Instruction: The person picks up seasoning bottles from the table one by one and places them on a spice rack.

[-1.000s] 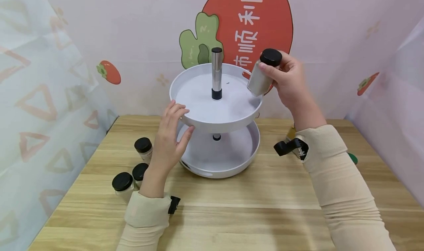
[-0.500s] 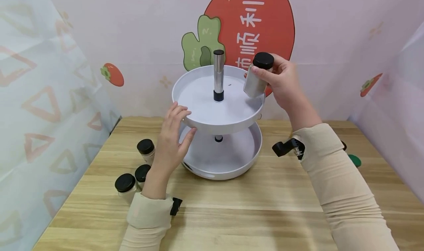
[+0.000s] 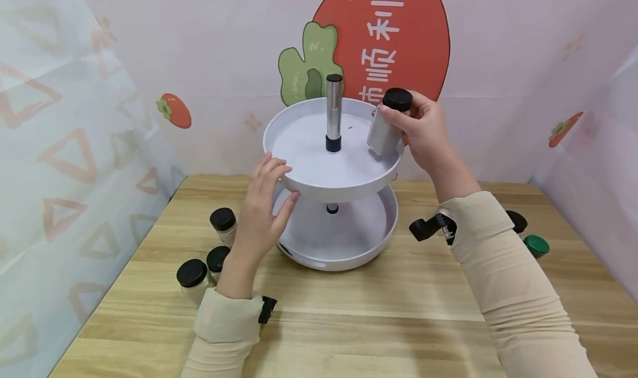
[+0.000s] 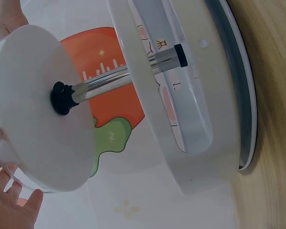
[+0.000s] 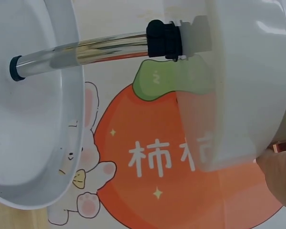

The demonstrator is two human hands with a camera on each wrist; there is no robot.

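A white two-tier tray stand has an upper tray (image 3: pixel 319 167) and a lower tray (image 3: pixel 339 245) on a chrome post (image 3: pixel 334 103). My right hand (image 3: pixel 426 131) holds a clear spice jar (image 3: pixel 385 136) with a black lid, fingers and thumb round its top. The jar tilts over the right side of the upper tray, its base close to the tray floor. At the left rim, my left hand (image 3: pixel 256 214) has relaxed fingers touching the upper tray, with the thumb spread below. In the right wrist view, the tray hides most of my right hand (image 5: pixel 279 179).
Black-lidded jars (image 3: pixel 222 220) stand on the wooden table (image 3: pixel 349 322) at left, partly behind my left forearm. On the right, a green-lidded jar (image 3: pixel 536 245) and a black-lidded container (image 3: pixel 516 221) show beside my sleeve. A printed cloth backdrop (image 3: pixel 224 62) rises behind the stand.
My right hand has brought the jar left and down, from above the right rim to close over the upper tray's floor. My left hand stays at the rim. The head view has shifted slightly.
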